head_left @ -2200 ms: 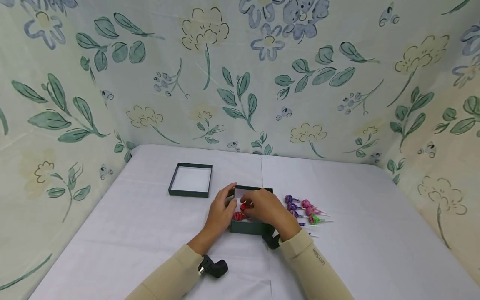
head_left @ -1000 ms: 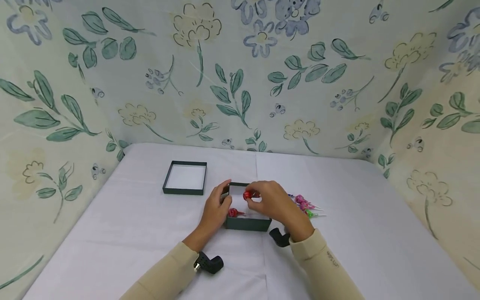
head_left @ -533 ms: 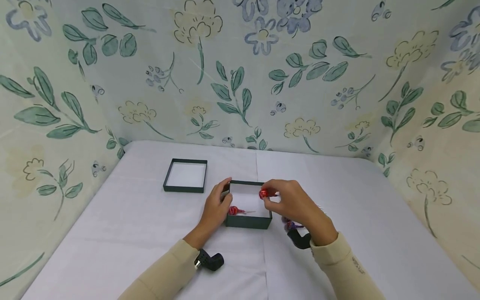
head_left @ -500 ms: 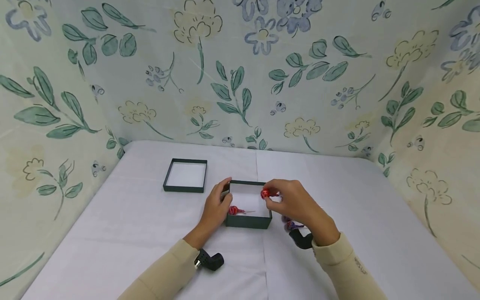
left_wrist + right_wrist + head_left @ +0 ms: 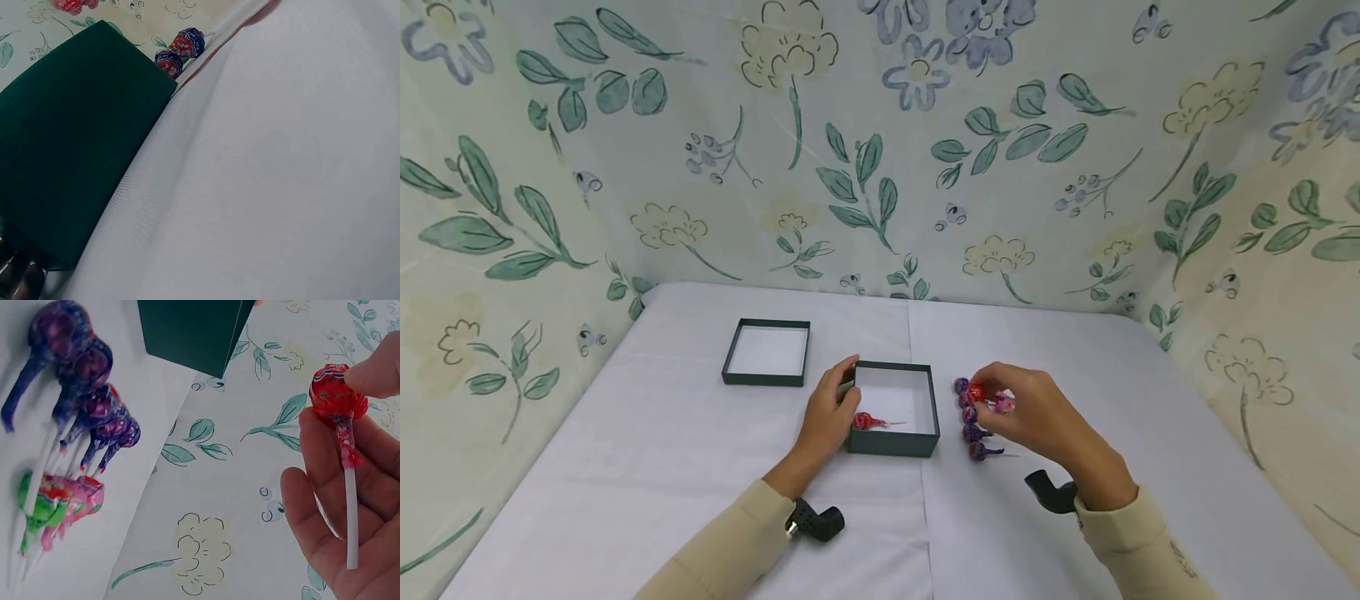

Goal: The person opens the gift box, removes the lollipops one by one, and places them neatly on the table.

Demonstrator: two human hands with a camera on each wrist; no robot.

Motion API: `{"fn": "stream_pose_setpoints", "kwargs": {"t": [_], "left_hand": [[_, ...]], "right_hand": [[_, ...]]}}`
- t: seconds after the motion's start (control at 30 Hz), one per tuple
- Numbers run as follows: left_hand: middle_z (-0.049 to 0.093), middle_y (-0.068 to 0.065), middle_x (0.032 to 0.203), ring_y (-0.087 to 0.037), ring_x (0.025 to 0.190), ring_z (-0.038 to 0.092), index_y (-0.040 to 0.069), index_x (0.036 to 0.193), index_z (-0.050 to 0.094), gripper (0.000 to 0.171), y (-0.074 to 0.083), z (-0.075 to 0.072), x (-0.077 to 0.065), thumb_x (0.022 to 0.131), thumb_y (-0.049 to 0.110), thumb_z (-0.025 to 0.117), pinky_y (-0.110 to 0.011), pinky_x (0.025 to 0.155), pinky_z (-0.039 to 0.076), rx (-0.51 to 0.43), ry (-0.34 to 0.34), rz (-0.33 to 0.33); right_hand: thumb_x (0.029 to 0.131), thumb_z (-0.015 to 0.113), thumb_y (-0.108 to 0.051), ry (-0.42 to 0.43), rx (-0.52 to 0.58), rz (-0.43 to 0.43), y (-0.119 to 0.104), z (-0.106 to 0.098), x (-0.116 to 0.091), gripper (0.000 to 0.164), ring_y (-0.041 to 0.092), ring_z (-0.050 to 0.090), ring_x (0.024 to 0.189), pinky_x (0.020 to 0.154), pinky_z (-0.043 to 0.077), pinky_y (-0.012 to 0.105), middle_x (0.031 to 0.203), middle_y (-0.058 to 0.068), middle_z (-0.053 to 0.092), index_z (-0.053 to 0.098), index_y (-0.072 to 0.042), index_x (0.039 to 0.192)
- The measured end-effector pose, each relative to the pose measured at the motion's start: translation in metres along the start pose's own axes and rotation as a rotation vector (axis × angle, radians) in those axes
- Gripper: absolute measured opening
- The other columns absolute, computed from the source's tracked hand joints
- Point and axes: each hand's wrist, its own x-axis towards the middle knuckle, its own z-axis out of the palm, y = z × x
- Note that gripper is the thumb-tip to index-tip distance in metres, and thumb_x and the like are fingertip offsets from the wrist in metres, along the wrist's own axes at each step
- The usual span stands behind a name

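A red lollipop (image 5: 337, 394) is pinched between thumb and fingers of my right hand (image 5: 1037, 412), its white stick pointing down past the palm in the right wrist view. That hand hovers over the lollipops right of the box. My left hand (image 5: 827, 412) grips the left wall of the dark green box (image 5: 895, 444), thumb on the rim side. Inside the box, another red lollipop (image 5: 867, 421) lies near the front left corner. Purple lollipops (image 5: 976, 451) stand in a column beside the box, partly covered by my right hand; pink lollipops (image 5: 81, 499) and a green lollipop (image 5: 40, 503) lie beside them.
A shallow dark green lid (image 5: 766, 380) with a white inside lies behind and left of the box. White cloth (image 5: 662, 450) covers the table. Floral fabric (image 5: 880, 167) hangs along the back and both sides.
My right hand has lifted a red lollipop out of the box and carried it right, over the other lollipops. The left hand keeps its grip on the box.
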Motion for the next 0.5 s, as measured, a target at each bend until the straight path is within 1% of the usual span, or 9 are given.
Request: {"fn": "stream_pose_setpoints", "kwargs": {"t": [0.1, 0.2, 0.4, 0.5], "left_hand": [[0.051, -0.003, 0.134, -0.019, 0.122, 0.050, 0.016, 0.143, 0.046, 0.049, -0.001, 0.000, 0.000, 0.094, 0.014, 0.046, -0.041, 0.102, 0.043, -0.001, -0.003, -0.004], [0.051, -0.003, 0.134, -0.019, 0.123, 0.050, 0.018, 0.143, 0.046, 0.049, -0.001, 0.001, 0.000, 0.094, 0.014, 0.046, -0.041, 0.102, 0.043, 0.002, -0.005, -0.009], [0.051, -0.003, 0.135, -0.019, 0.123, 0.050, 0.018, 0.143, 0.046, 0.049, 0.001, 0.001, -0.001, 0.094, 0.014, 0.046, -0.041, 0.103, 0.042, 0.008, -0.005, -0.008], [0.050, -0.003, 0.135, -0.019, 0.123, 0.050, 0.017, 0.143, 0.046, 0.049, 0.001, 0.000, -0.001, 0.094, 0.014, 0.046, -0.042, 0.103, 0.042, 0.008, -0.005, -0.013]], "right_hand": [[0.077, 0.074, -0.004, 0.009, -0.018, -0.007, 0.006, -0.003, -0.007, 0.031, 0.017, 0.066, 0.086, 0.075, 0.057, 0.033, 0.097, 0.001, 0.068, 0.065, -0.007, 0.107], [0.077, 0.076, -0.002, 0.014, -0.035, -0.024, 0.013, -0.005, -0.014, 0.035, 0.016, 0.067, 0.088, 0.075, 0.057, 0.033, 0.101, 0.001, 0.068, 0.066, -0.005, 0.110], [0.073, 0.079, 0.000, 0.028, -0.051, -0.076, 0.026, -0.008, -0.025, 0.036, 0.012, 0.065, 0.085, 0.072, 0.057, 0.029, 0.098, -0.001, 0.066, 0.066, -0.004, 0.107], [0.071, 0.079, 0.004, 0.036, -0.054, -0.089, 0.031, -0.009, -0.030, 0.037, 0.013, 0.064, 0.084, 0.071, 0.057, 0.030, 0.097, 0.000, 0.066, 0.065, -0.003, 0.105]]}}
